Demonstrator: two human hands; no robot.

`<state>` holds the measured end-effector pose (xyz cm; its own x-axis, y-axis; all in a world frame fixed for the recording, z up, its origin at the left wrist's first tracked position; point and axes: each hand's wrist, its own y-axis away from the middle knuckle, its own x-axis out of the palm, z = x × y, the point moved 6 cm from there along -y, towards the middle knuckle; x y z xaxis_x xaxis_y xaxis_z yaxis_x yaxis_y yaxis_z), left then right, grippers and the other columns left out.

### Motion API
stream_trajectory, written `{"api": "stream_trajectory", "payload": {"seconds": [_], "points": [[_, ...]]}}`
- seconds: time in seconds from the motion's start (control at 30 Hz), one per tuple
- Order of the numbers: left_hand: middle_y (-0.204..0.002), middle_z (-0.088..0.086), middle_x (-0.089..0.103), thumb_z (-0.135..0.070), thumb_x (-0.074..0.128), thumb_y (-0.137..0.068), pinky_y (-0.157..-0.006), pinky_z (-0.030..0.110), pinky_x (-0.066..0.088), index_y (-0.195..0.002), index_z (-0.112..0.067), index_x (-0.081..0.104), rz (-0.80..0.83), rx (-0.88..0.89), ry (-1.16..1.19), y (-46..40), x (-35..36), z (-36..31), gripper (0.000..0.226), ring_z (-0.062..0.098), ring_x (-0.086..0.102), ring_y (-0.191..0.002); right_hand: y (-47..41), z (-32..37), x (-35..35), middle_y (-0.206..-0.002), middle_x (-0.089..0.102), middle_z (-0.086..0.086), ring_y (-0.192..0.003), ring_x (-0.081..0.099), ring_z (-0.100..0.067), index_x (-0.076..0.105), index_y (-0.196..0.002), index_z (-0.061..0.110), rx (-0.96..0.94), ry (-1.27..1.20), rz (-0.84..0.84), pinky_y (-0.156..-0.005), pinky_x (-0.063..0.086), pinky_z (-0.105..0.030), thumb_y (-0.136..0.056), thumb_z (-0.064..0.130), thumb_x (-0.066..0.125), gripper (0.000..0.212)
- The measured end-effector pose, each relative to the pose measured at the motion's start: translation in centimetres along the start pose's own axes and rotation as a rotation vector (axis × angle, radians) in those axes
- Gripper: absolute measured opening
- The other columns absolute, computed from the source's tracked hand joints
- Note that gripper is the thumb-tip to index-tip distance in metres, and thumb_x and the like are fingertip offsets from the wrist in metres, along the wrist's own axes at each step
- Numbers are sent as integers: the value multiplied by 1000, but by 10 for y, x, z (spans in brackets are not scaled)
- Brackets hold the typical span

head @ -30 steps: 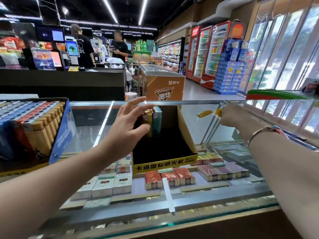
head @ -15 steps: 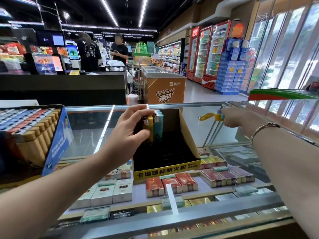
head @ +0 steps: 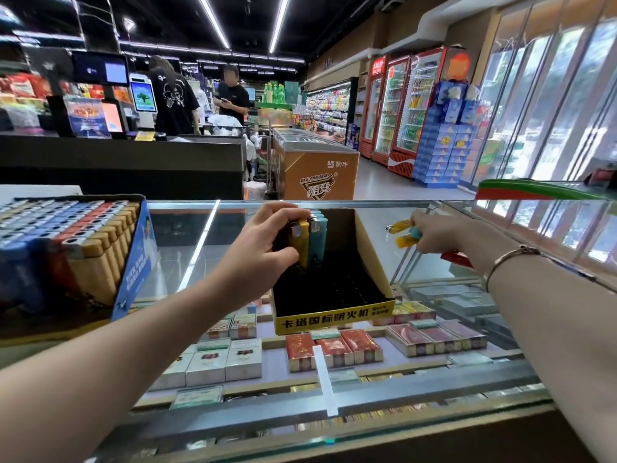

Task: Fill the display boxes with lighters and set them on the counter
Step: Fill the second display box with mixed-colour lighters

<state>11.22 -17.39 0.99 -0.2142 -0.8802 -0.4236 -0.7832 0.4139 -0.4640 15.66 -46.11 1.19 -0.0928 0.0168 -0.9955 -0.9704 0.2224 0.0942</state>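
Standing at the shop's glass counter (head: 384, 225), your left hand (head: 263, 248) pinches a yellow lighter (head: 299, 240) inside the black display box (head: 370, 262); right of the box, your right hand (head: 434, 233) grips loose lighters (head: 402, 232).

yellow, teal lighters (head: 309, 240) upright in black display box (head: 337, 320) (mostly unfilled).

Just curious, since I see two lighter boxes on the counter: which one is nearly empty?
The yellow-fronted box in the middle, holding only a few lighters at its back. The blue-sided box on the left is packed full.
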Motion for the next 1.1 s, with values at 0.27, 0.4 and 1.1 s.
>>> {"api": "stream_trajectory", "payload": {"seconds": [0.27,0.4,1.1], "points": [[-119,-24,35,16,45,-74,-96,34,48,-102,-49,49,43,-34,-43,10,-9,-3,70,17,36,-121,25,11,-13,-89,53,-9,-80,48,-26,44,-104,12,120,8,-393,-65,39,-34,-88,14,51,18],[-120,-24,35,20,43,-72,-91,28,50,-101,-48,52,60,-70,-42,15,-19,-4,75,14,37,-120,45,43,-48,-82,53,-4,-67,48,-20,43,-100,17,-32,-309,-582,-57,34,-28,-82,10,60,25],[-118,-22,39,-53,59,-75,-90,18,26,-126,-40,40,-129,370,-641,32,-42,-40,57,-2,26,-115,101,180,-25,-77,61,-11,-71,65,-26,50,-114,5,-508,-1885,168,-63,58,-40,-80,4,65,37]]}}
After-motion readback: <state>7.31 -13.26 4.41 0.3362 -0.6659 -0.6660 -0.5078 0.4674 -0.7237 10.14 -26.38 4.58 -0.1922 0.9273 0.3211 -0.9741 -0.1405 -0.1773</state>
